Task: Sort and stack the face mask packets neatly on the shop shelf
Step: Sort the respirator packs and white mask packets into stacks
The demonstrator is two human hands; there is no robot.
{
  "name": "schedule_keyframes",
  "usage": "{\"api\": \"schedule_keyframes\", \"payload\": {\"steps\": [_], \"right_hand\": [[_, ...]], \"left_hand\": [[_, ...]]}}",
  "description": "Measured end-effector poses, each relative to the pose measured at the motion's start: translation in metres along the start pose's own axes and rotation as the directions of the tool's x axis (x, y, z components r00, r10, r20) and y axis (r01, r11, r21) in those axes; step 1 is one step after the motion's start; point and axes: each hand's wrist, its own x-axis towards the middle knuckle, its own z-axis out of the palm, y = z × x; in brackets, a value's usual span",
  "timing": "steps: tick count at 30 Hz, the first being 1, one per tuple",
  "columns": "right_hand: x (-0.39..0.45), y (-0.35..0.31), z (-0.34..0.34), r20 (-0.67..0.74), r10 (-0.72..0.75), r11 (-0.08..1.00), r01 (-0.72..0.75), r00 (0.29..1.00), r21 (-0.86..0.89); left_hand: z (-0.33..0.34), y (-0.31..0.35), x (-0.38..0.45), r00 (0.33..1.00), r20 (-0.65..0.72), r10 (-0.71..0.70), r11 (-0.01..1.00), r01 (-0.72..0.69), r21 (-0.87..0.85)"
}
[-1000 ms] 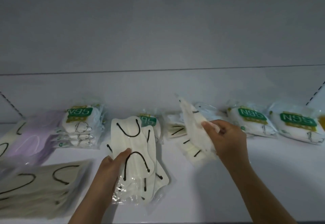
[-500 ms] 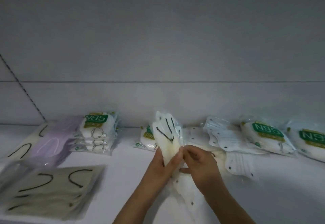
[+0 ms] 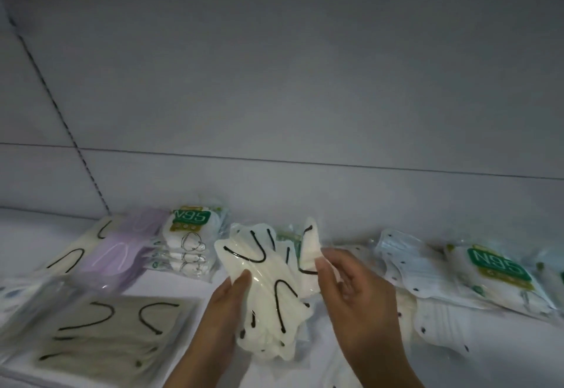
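Observation:
A bundle of cream face mask packets (image 3: 268,293) with black ear loops is held up above the white shelf (image 3: 189,284) at centre. My left hand (image 3: 227,305) grips the bundle from the left, thumb on its front. My right hand (image 3: 351,290) pinches the right edge of one cream packet at the top of the bundle. A stack of N95 packets (image 3: 189,241) stands behind at left. More N95 packets (image 3: 494,268) lie at right.
Lilac mask packets (image 3: 122,253) and cream ones (image 3: 70,256) lie at the far left. A grey-beige packet pile (image 3: 106,329) sits at the front left. White dotted packets (image 3: 433,320) lie right of my hands. The shelf's back wall (image 3: 274,180) rises behind.
My hands came together on the cream packets, then fanned the bundle out and tilted it flatter. The camera view shifted to the left and up.

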Motion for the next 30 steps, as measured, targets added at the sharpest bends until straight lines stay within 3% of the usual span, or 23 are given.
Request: {"api": "schedule_keyframes", "payload": {"steps": [2,4,6,9,12,16,18,20,23,25,28,30], "right_hand": [[-0.003,0.002,0.013,0.109,-0.23,0.93,0.252,0.967,-0.266],[-0.004,0.017,0.024,0.272,-0.354,0.772,0.444,0.895,-0.455],[-0.008,0.04,0.03,0.409,-0.371,0.719,0.536,0.834,-0.443],[-0.017,0.071,0.03,0.527,-0.315,0.762,0.542,0.789,-0.355],[-0.023,0.078,0.025,0.451,-0.225,0.875,0.382,0.864,-0.296],[-0.018,0.042,0.014,0.141,-0.056,0.977,0.083,0.988,-0.196],[-0.009,0.026,0.009,-0.071,0.082,0.995,-0.086,0.994,-0.05],[0.002,0.023,0.006,-0.221,0.258,0.959,-0.222,0.941,0.175],[0.008,0.03,0.012,-0.132,0.544,0.729,-0.39,0.828,0.562],[0.001,0.034,0.021,-0.035,0.666,0.618,-0.526,0.745,0.584],[-0.019,0.037,0.027,0.116,0.746,0.577,-0.724,0.656,0.378],[-0.032,0.04,0.021,0.181,0.686,0.705,-0.706,0.705,0.076]], "left_hand": [[-0.005,0.002,-0.004,0.997,0.034,-0.062,0.992,0.066,-0.103],[-0.009,0.006,-0.008,0.991,0.034,-0.131,0.977,0.135,-0.164],[-0.011,0.01,-0.01,0.98,0.103,-0.172,0.958,0.191,-0.215],[-0.012,0.014,-0.012,0.973,0.163,-0.163,0.965,0.192,-0.179],[-0.015,0.008,-0.01,0.967,0.173,-0.185,0.964,0.213,-0.158],[-0.02,-0.005,-0.006,0.975,0.16,-0.154,0.97,0.18,-0.163],[-0.017,-0.006,-0.007,0.99,0.093,-0.11,0.989,0.118,-0.093],[-0.015,-0.008,-0.007,0.994,0.071,-0.088,0.99,0.095,-0.108],[-0.003,-0.013,-0.008,0.993,0.06,-0.099,0.982,0.107,-0.153],[0.009,-0.016,-0.012,0.986,0.108,-0.127,0.971,0.146,-0.187],[0.022,-0.017,-0.012,0.991,0.122,-0.05,0.99,0.066,-0.126],[0.021,-0.02,-0.005,0.998,0.061,0.024,0.997,-0.019,-0.077]]}}
